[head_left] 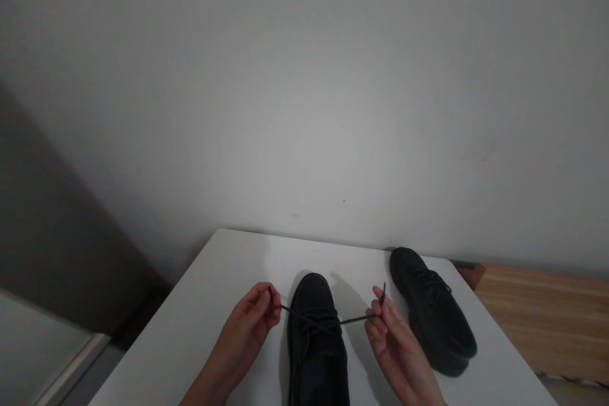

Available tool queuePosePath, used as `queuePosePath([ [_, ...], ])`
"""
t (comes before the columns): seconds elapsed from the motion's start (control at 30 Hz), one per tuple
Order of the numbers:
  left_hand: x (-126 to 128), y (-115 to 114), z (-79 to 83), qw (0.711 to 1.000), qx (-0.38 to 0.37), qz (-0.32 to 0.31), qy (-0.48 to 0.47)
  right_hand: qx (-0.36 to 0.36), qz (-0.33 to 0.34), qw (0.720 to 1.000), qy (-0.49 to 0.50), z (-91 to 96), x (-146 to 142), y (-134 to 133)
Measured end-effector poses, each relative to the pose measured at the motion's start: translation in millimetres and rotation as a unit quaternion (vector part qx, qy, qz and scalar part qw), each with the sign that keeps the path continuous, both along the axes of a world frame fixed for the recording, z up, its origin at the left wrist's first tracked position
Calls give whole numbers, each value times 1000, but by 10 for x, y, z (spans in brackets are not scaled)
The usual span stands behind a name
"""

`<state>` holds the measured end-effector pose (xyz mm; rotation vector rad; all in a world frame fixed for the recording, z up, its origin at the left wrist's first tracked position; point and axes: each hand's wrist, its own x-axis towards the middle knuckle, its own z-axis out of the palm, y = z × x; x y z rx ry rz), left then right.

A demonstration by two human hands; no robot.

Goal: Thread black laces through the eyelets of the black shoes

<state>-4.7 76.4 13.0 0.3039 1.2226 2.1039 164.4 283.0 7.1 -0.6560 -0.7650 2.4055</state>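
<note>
A black lace-up shoe [313, 295] stands in front of me, its toe pointing at the wall. To its left, my left hand [252, 320] is closed in a pinch on one end of the black shoelace [352, 319]. On the other side, my right hand [392, 336] grips the opposite end between its fingers, and a short tip sticks up above them. Both lace ends stretch out sideways from the top of the shoe. They cross low over the laced part; whether they are knotted there I cannot tell.
A second black shoe [431, 304] sits at the right, lying at an angle. Both shoes are on a white table [200, 285] pushed near a pale wall [314, 108]. A wooden surface [547, 317] is beyond the table's right edge.
</note>
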Motion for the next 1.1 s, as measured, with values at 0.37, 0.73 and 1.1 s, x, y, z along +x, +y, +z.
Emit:
queuePosePath([
  [0.37, 114, -201, 41, 861, -198, -79, 462, 397, 131, 904, -85, -214, 234, 135],
  [0.73, 220, -115, 18, 757, -233, -62, 607, 489, 140, 857, -87, -157, 221, 24],
  [1.1, 341, -127, 73, 796, -229, -73, 556, 458, 92, 878, -106, -160, 209, -169],
])
